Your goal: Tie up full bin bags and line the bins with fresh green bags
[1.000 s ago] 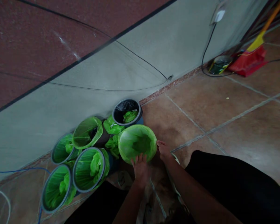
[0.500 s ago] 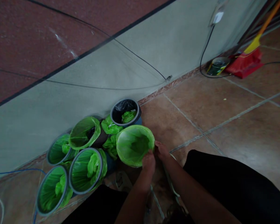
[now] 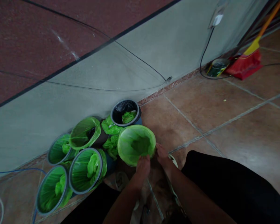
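A bin lined with a light green bag (image 3: 136, 145) stands between my knees, its bag folded over the rim. My left hand (image 3: 143, 166) is closed on the near edge of the bag, its fingertips at the rim. At the right side of the same rim, my right hand (image 3: 162, 154) has its fingers bent against the outside of the bag. Left of this bin, loose crumpled green bags (image 3: 111, 146) lie against other bins. Behind it is a bin with a black liner (image 3: 125, 107) and a crumpled green bag inside.
Several green-lined bins (image 3: 85, 170) stand at the left along the wall (image 3: 140, 46). A red dustpan (image 3: 246, 66) with a yellow and orange handle and a can (image 3: 217, 67) sit at the far right. Black cables run along the wall.
My left hand has slid left and slightly down along the near rim. My right hand has shifted slightly down beside the bin. The lined bin's opening has moved slightly right.
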`<state>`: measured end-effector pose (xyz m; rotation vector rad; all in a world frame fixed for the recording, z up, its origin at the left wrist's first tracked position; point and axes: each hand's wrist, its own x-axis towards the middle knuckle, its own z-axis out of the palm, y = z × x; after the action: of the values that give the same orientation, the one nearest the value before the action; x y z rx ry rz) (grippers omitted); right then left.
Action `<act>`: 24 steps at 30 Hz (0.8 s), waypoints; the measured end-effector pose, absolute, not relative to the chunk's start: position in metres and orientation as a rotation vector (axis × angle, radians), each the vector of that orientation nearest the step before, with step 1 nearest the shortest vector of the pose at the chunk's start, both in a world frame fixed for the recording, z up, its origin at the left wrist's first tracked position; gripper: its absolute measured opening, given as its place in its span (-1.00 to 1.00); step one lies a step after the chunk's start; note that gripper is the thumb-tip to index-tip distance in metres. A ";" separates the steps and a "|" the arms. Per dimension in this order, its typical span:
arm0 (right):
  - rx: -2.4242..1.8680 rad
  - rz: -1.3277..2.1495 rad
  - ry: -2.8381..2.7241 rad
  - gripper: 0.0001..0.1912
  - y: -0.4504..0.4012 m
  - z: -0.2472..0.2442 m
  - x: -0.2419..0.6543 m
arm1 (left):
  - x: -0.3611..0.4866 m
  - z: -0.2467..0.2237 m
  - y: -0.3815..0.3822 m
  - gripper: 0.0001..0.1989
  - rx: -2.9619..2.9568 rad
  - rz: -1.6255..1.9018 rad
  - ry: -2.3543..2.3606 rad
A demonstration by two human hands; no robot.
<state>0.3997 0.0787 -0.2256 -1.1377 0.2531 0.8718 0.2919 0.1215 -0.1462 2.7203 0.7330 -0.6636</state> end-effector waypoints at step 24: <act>-1.071 1.213 0.370 -0.81 0.067 -0.209 0.397 | 0.235 -0.101 0.152 -0.31 2.635 -0.761 0.858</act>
<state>0.3972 0.0673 -0.2093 -1.0715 0.3698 1.2130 0.2354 0.1520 -0.1011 2.6354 0.8580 -0.7608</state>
